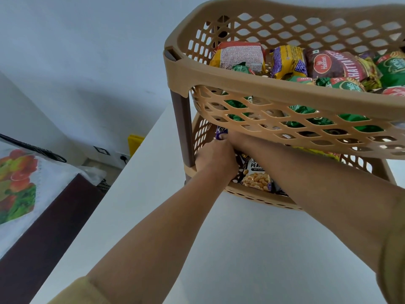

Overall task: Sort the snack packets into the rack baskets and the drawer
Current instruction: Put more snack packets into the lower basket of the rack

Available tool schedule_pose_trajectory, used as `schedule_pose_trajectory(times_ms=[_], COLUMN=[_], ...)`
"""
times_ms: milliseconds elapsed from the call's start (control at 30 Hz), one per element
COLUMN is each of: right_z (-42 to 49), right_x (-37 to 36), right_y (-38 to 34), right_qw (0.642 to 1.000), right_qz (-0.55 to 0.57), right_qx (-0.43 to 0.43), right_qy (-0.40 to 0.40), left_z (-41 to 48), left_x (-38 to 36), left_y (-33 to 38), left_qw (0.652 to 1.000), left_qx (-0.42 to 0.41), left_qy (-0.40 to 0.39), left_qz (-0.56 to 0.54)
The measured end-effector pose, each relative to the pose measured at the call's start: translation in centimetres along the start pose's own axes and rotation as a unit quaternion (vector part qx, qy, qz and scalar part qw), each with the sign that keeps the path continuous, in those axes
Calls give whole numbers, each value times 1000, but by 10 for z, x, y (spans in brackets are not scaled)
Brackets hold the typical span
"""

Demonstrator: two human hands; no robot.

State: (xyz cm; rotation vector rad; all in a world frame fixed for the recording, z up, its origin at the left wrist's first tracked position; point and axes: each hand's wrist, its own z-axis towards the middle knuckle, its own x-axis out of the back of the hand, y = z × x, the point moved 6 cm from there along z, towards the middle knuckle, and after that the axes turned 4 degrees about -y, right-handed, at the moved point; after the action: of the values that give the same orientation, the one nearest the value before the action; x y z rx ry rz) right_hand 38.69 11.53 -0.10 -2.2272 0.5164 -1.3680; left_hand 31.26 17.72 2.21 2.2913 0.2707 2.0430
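A tan plastic rack stands on a white table (252, 249). Its top basket (274, 86) holds several snack packets, among them a maroon one (337, 64), a yellow one (287, 61) and green ones (392, 66). Both my hands reach into the lower basket (263, 199) under it. My left hand (215, 157) and my right hand (235, 139) meet at the basket's back left corner, where a small purple packet (221, 133) shows at the fingertips; the fingers are mostly hidden. A peanut packet (256, 177) lies in the lower basket between my forearms.
A brown rack post (183, 128) stands just left of my left hand. Left of the white table is a dark-edged table with a fruit-print cloth (19, 178). A yellow object (134, 142) and wall sockets sit on the floor by the far wall.
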Motion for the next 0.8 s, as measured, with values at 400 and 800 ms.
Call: schedule_pose_trajectory(times_ms=[400,800], right_z=[1,-1], right_x=[3,-1], right_y=[9,0], right_qw=[997,999], right_qz=[72,-18], right_qx=[-27,-22], right_qy=[8,-35], left_z=[1,-1], left_x=[-3,0], left_y=[0,-2], left_qw=[999,1000], left_qx=[4,13], left_qy=[1,17], left_qz=[38,18])
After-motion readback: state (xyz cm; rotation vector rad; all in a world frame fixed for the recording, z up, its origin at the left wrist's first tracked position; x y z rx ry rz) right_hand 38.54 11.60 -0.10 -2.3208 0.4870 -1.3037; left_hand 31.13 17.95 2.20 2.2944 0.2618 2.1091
